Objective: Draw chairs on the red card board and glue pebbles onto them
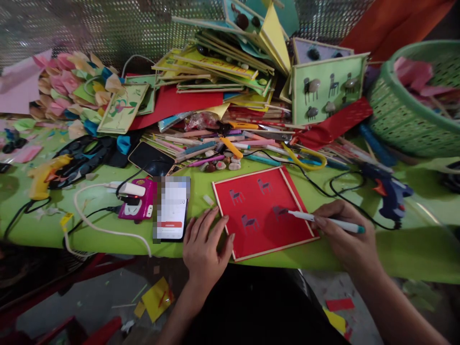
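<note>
A red card (pixel 258 235) framed with thin wooden sticks lies on the green table near its front edge. Several small dark chair-like animal drawings are on it. My right hand (pixel 347 235) grips a white marker pen (pixel 325 220) with a teal end. The pen's tip touches or hovers just over the lower right drawing (pixel 279 212); I cannot tell which. My left hand (pixel 208 242) rests flat with fingers spread at the card's left edge, fingertips touching it. Just left of that hand lies a lit phone (pixel 176 208).
A pink power socket (pixel 136 203) with cables stands left of the phone. Glue guns, one yellow (pixel 43 177) and one blue (pixel 386 191), lie at either side. Pens, pebbles (pixel 223 163) and stacked framed cards (pixel 215 67) fill the back. A green basket (pixel 391 110) stands at right.
</note>
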`<action>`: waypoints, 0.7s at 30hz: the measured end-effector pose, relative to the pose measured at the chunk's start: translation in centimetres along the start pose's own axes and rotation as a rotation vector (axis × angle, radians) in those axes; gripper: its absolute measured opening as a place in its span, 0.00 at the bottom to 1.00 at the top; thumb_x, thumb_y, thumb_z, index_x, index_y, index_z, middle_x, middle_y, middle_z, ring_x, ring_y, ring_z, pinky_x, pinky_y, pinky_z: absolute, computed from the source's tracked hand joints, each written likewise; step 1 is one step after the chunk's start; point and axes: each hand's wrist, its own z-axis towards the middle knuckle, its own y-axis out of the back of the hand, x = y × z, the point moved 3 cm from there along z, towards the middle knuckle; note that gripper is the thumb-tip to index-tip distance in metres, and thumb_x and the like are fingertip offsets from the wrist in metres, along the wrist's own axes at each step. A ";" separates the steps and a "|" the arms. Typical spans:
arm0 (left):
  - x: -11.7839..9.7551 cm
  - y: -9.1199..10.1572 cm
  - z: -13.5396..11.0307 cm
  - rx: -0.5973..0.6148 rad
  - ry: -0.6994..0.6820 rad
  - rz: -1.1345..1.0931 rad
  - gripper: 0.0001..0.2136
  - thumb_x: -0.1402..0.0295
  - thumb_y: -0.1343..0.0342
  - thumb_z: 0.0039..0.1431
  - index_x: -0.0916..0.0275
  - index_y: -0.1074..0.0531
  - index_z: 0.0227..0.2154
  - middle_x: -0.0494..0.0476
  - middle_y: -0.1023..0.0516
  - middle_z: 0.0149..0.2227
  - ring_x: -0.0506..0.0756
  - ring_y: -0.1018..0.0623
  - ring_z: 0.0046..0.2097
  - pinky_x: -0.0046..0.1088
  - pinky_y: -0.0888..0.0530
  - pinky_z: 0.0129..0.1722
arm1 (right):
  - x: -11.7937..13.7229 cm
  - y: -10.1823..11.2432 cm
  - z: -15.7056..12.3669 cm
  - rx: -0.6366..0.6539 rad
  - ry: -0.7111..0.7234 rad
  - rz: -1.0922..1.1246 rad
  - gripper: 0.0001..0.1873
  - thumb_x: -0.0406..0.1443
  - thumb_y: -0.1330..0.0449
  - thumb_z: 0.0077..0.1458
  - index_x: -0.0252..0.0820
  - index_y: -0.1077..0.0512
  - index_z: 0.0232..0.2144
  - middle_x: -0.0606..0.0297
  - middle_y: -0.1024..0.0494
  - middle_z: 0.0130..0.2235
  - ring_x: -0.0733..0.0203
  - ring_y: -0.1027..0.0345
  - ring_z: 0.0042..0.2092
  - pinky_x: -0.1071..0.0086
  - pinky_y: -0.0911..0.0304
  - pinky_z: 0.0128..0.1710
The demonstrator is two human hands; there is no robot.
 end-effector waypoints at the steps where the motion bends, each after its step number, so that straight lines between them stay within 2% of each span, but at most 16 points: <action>1: 0.0 0.0 0.0 0.001 0.000 -0.001 0.15 0.66 0.40 0.65 0.58 0.23 0.54 0.59 0.20 0.59 0.63 0.22 0.59 0.46 0.30 0.62 | 0.0 -0.1 0.0 0.032 -0.001 -0.011 0.08 0.42 0.29 0.57 0.48 0.24 0.33 0.66 0.23 0.28 0.61 0.32 0.28 0.67 0.37 0.26; 9: 0.1 0.0 -0.1 0.011 0.014 -0.006 0.16 0.66 0.39 0.64 0.57 0.23 0.54 0.59 0.20 0.59 0.63 0.22 0.60 0.46 0.30 0.62 | 0.9 -0.7 0.1 0.125 0.025 -0.112 0.10 0.43 0.30 0.58 0.47 0.25 0.32 0.66 0.24 0.27 0.62 0.33 0.27 0.68 0.40 0.25; 21: 0.0 0.1 -0.1 0.009 0.014 -0.011 0.15 0.66 0.39 0.65 0.58 0.23 0.54 0.60 0.20 0.59 0.63 0.21 0.60 0.46 0.30 0.62 | 0.9 -0.8 0.0 0.160 0.038 -0.192 0.10 0.43 0.31 0.59 0.46 0.25 0.33 0.66 0.23 0.28 0.61 0.32 0.28 0.68 0.39 0.27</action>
